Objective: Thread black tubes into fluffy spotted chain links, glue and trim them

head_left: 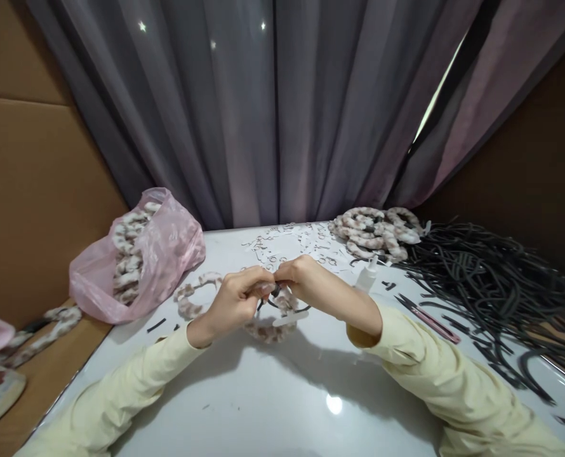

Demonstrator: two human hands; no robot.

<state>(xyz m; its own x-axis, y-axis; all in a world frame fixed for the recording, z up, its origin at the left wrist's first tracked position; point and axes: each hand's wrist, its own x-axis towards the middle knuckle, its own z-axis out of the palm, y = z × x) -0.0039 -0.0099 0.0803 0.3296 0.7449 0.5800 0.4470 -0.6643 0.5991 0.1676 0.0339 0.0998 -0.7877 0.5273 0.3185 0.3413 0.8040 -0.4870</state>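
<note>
My left hand (pixel 237 297) and my right hand (pixel 306 279) meet above the middle of the table, fingers closed in pinches with the tips almost touching. Between them is the dark end of a plush ring (pixel 268 333) of mottled white and brown fur. The ring hangs below the hands and is partly hidden by them. Thin black cord (pixel 303 310) curves beside it, and a whitish flat strip (pixel 289 318) shows under my right hand. Exactly what each fingertip presses on is too small to tell. Another plush ring (pixel 187 299) lies left of my left hand.
A pink plastic bag (pixel 94 279) of furry pieces stands at the left. Small metal rings and clasps (pixel 306 240) lie scattered at the back. To the right are piled plush rings (pixel 371 228), a white bottle (pixel 367 276), tweezers (pixel 428 317) and a heap of black tubing (pixel 492 273).
</note>
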